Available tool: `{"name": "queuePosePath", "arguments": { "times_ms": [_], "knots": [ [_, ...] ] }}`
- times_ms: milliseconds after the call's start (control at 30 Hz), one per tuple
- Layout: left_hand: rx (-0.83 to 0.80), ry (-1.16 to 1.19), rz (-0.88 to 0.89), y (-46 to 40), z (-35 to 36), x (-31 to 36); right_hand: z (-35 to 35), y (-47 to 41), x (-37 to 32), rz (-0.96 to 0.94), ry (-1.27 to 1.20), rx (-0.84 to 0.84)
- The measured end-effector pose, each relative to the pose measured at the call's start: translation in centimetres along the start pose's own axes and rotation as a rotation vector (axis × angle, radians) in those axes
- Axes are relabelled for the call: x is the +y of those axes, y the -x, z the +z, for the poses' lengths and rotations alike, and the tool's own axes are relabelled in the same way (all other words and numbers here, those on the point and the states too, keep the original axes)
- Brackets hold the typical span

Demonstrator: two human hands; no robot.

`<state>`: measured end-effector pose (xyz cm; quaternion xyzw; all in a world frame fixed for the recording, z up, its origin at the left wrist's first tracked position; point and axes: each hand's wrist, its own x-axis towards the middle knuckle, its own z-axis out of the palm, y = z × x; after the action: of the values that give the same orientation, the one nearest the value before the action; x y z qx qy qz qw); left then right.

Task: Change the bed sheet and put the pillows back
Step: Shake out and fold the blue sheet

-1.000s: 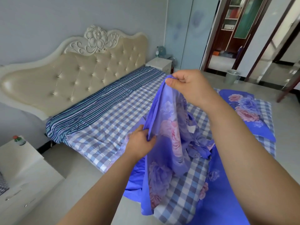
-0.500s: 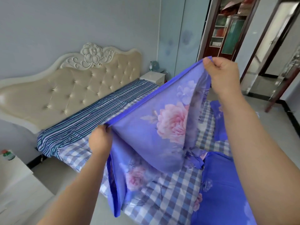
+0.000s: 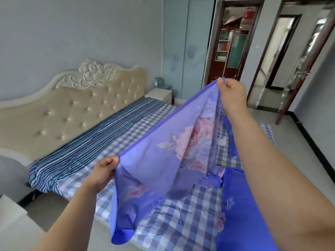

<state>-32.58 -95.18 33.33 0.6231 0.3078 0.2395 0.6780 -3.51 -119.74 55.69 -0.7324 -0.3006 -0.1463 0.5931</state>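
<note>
A purple sheet with pink flowers (image 3: 168,154) hangs stretched above the bed (image 3: 116,147). My left hand (image 3: 103,171) pinches its hem low on the left. My right hand (image 3: 232,91) pinches the same hem higher up on the right, so the edge runs taut between them. The rest of the sheet drapes down onto the blue-and-white checked cover and lies bunched at the lower right (image 3: 243,211). A striped blue cloth (image 3: 87,142) lies along the head of the bed. No pillow is in view.
A padded cream headboard (image 3: 72,105) stands against the wall. One white bedside table (image 3: 159,93) sits at the far side, another (image 3: 12,220) at the near left. Open doorways (image 3: 233,48) lie beyond the bed on the right. Grey floor runs along the bed's near side.
Both hands moved apart along the hem, the right one rising and going right, the left one going left. The bunched sheet has spread into a taut panel.
</note>
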Motion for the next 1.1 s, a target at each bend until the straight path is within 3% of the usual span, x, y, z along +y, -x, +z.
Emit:
{"name": "queuePosePath", "arguments": {
  "times_ms": [200,300,367,567,733,933,1100],
  "knots": [
    [0.037,-0.264,0.112,1.7,-3.8,-1.5,2.3,3.5,-1.7,0.047,0.127,-0.005],
    [0.043,-0.667,0.195,2.1,-6.3,-2.6,3.1,6.0,-2.3,0.051,0.24,-0.024],
    [0.028,-0.79,0.18,3.0,-7.4,-3.0,3.2,7.4,-2.4,0.073,0.286,-0.032],
    [-0.067,-0.696,0.189,6.2,-6.8,-3.5,2.4,10.0,-2.8,0.162,0.257,0.058],
    [-0.214,-0.529,0.074,8.0,-6.0,-4.4,1.8,11.6,-3.0,0.278,0.252,0.166],
    [-0.345,-0.762,-0.019,8.0,-5.9,-6.4,2.2,13.8,-2.6,0.326,0.207,0.243],
    [-0.215,-0.576,-0.12,7.9,-5.6,-7.2,1.5,14.3,-3.0,0.271,0.237,0.285]
  ]
}}
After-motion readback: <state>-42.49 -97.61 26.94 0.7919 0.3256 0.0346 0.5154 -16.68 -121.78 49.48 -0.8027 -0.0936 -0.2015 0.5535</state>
